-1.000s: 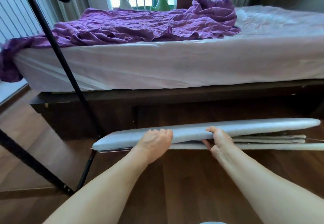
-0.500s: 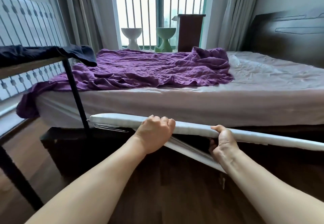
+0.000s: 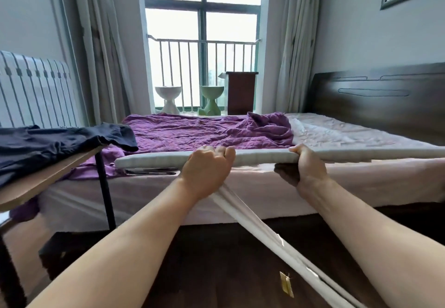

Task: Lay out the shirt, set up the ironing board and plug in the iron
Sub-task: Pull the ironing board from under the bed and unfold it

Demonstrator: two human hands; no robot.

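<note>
A bed (image 3: 301, 187) with a pale sheet fills the middle of the frame, a crumpled purple blanket (image 3: 204, 131) spread over its left and centre. Across the middle, in front of the mattress edge, the grey ironing board (image 3: 260, 157) is held level, its white legs (image 3: 252, 221) slanting down toward the lower right. At the left edge a dark shirt (image 3: 55, 143) lies draped over a wooden counter (image 3: 41, 180). The left hand (image 3: 207, 170) is curled closed over the board's near edge at centre; the right hand (image 3: 309, 168) clasps the edge further right, thumb on top.
</note>
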